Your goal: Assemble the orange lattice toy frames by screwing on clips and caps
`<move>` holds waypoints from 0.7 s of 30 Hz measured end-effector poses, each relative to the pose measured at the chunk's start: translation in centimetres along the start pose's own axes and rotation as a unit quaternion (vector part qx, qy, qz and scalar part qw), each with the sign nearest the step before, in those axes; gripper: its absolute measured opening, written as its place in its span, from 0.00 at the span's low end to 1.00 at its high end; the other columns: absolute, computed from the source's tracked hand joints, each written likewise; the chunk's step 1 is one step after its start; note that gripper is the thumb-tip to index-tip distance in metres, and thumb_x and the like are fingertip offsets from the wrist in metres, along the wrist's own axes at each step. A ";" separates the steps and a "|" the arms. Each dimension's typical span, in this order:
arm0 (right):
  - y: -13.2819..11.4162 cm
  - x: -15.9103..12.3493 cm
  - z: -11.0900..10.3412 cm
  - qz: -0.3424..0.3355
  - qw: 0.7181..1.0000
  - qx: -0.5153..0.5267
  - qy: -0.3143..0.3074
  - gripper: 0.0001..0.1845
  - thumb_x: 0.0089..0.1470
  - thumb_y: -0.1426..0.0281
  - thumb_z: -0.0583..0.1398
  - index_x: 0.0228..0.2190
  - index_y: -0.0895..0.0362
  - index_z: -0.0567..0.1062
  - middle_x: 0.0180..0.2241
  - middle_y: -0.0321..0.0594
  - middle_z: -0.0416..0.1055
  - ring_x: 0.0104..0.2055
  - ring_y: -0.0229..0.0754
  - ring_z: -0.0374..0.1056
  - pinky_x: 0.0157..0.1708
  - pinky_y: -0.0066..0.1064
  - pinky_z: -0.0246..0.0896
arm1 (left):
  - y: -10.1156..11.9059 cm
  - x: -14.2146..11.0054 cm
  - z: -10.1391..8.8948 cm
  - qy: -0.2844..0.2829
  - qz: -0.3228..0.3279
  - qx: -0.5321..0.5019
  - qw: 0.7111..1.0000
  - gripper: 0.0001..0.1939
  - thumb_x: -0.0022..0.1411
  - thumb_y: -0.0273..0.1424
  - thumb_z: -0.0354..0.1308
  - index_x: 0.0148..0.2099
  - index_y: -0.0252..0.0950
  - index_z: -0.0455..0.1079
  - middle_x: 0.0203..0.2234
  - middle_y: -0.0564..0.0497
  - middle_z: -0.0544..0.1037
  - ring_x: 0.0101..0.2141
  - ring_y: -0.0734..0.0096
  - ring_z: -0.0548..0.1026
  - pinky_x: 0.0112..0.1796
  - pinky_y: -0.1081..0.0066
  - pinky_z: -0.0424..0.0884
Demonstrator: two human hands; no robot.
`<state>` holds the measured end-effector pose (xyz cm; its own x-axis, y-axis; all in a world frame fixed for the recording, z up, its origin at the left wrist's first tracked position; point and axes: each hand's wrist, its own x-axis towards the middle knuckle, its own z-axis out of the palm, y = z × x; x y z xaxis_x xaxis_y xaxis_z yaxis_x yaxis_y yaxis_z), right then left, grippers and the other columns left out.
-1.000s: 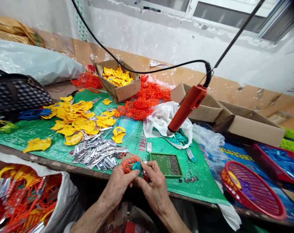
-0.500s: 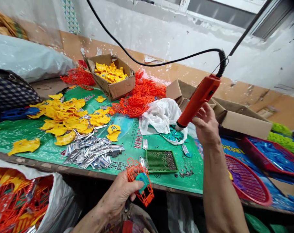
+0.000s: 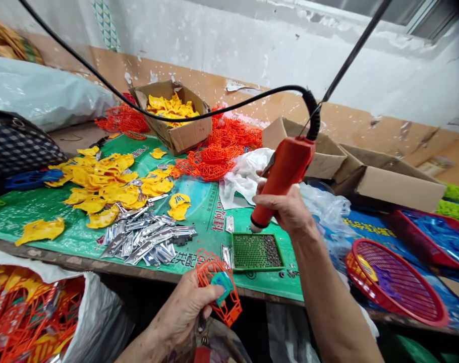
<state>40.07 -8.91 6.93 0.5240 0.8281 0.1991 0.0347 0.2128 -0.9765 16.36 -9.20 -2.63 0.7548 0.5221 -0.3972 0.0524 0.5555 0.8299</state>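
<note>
Down at the table's front edge, my left hand [image 3: 187,300] pinches an orange lattice plastic frame [image 3: 234,308] with a small teal plastic piece [image 3: 225,281] under the thumb. My right hand [image 3: 294,210] is wrapped round a red electric screwdriver [image 3: 286,164], tilted with its nose down. The screwdriver's tip is over the back edge of a green perforated tray [image 3: 246,252]; whether it touches cannot be made out. Small dark screws [image 3: 273,249] fill the tray's right part. Shiny metal strips [image 3: 226,256] lie just left of the tray.
Left on the green table cover are yellow plastic parts [image 3: 116,189] and a heap of metal strips [image 3: 146,237]. Behind stand a cardboard box [image 3: 187,136] and tangled orange frames [image 3: 222,156]. A red basket [image 3: 414,297] is at right. The screwdriver's black cable [image 3: 233,107] hangs across the view.
My right hand has brought the screwdriver left and down, from above the white plastic bag to the screw tray. My left hand keeps the orange frame almost where it was.
</note>
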 end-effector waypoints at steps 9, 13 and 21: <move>3.8 -2.2 0.7 0.012 0.996 0.034 0.087 0.20 0.32 0.71 0.71 0.32 0.57 0.75 0.21 0.30 0.68 0.22 0.36 0.63 0.26 0.33 0.61 | -0.8 0.5 1.0 0.001 -0.011 -0.038 0.999 0.12 0.49 0.31 0.65 0.38 0.33 0.75 0.25 0.52 0.75 0.20 0.79 0.64 0.19 0.79 0.56; 4.5 -2.3 0.9 -0.008 0.992 0.000 0.124 0.13 0.35 0.69 0.70 0.25 0.59 0.74 0.23 0.32 0.69 0.22 0.37 0.64 0.27 0.34 0.64 | -1.1 0.8 0.6 -0.003 -0.020 -0.026 0.999 0.14 0.51 0.32 0.65 0.40 0.33 0.76 0.26 0.51 0.76 0.19 0.80 0.65 0.18 0.79 0.56; 6.0 -2.3 1.2 -0.034 0.986 0.005 0.166 0.11 0.34 0.68 0.70 0.20 0.58 0.73 0.22 0.33 0.69 0.22 0.37 0.64 0.25 0.34 0.64 | -1.2 1.5 0.4 -0.001 -0.017 -0.015 1.000 0.15 0.52 0.33 0.65 0.41 0.32 0.75 0.25 0.52 0.74 0.18 0.81 0.62 0.16 0.80 0.54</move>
<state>38.10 -8.92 0.70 0.7700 0.5974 0.2243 0.0712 0.2689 -0.9605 17.64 -9.38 -4.09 0.7536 0.5025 -0.4238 0.0583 0.5911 0.8045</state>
